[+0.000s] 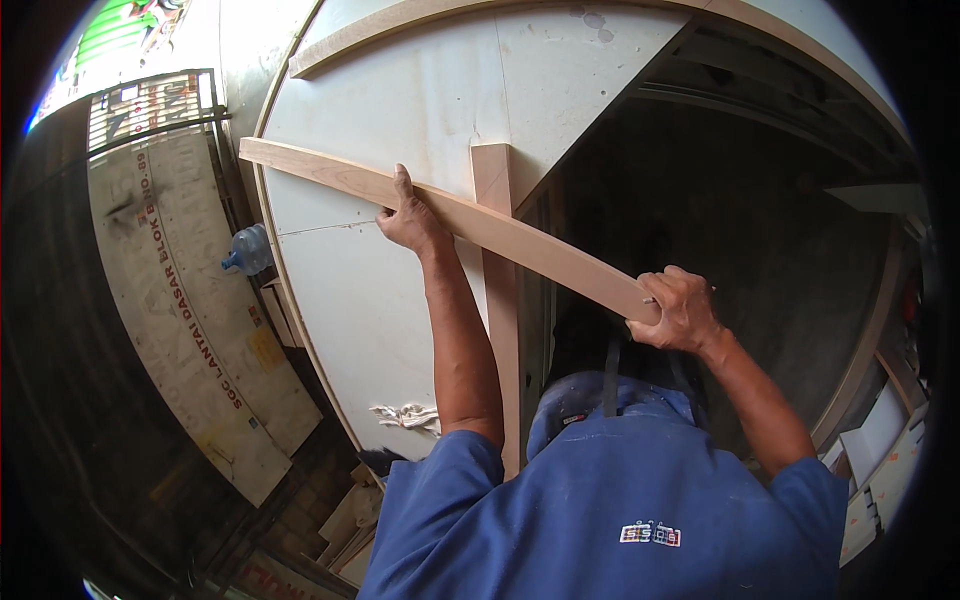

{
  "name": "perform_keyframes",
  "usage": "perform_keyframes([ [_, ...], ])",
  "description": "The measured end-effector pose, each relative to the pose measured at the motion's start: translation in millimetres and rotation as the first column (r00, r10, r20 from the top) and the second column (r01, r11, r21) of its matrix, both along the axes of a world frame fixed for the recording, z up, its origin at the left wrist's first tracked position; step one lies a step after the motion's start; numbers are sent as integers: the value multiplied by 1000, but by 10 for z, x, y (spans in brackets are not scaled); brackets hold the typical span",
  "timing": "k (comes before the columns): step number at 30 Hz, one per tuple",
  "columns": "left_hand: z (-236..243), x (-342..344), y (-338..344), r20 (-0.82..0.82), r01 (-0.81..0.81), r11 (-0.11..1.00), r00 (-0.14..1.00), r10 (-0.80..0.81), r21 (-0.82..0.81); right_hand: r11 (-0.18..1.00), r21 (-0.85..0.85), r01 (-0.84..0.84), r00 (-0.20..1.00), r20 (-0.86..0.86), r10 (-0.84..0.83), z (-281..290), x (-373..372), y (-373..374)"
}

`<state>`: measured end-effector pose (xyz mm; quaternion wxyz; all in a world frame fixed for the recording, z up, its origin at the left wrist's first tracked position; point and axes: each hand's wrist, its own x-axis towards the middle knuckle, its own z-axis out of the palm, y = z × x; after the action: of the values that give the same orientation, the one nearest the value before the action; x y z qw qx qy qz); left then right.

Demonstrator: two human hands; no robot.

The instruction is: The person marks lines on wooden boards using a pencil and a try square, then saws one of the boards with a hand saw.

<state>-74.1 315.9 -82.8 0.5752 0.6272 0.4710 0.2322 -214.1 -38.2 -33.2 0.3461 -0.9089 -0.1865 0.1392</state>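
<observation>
A long, flat wooden strip (540, 250) slants across the front of me, its far left end over the edge of a white work surface (350, 300). My left hand (415, 222) is closed on the strip's near edge left of its middle, thumb laid up over its face. At the lower right end, my right hand (683, 308) wraps its fingers round the strip. Something thin, perhaps a pencil, pokes out on both sides of that hand; its kind is unclear. Beneath the strip, another wooden strip (492, 180) lies lengthwise on the white surface, running toward me.
A curved wooden strip (400, 28) borders the far side. White crumpled cloth or string (408, 416) lies near my left elbow. Left of the surface are a blue water jug (248, 250) and a large printed board (190, 300). A dark opening (740, 200) lies right; panels (885, 435) lean beyond it.
</observation>
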Motion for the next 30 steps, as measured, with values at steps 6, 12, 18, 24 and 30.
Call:
perform_keyframes([
  [6,8,6,-2,-5,5,1000,1000,-5,-4,1000,10,14,1000,0,-14,-6,-24,28],
  [12,-10,-14,15,-8,-10,1000,1000,10,1,1000,15,-12,1000,-11,12,6,58,-23],
  [18,6,-23,3,25,-16,1000,1000,16,0,999,21,-47,999,-16,47,7,125,-54],
  [24,13,-6,-10,35,-26,1000,999,25,15,999,26,-39,999,-24,40,-14,104,-31],
  [30,-2,-6,-9,33,-32,999,999,32,8,999,19,-35,999,-24,36,-39,96,-39],
])
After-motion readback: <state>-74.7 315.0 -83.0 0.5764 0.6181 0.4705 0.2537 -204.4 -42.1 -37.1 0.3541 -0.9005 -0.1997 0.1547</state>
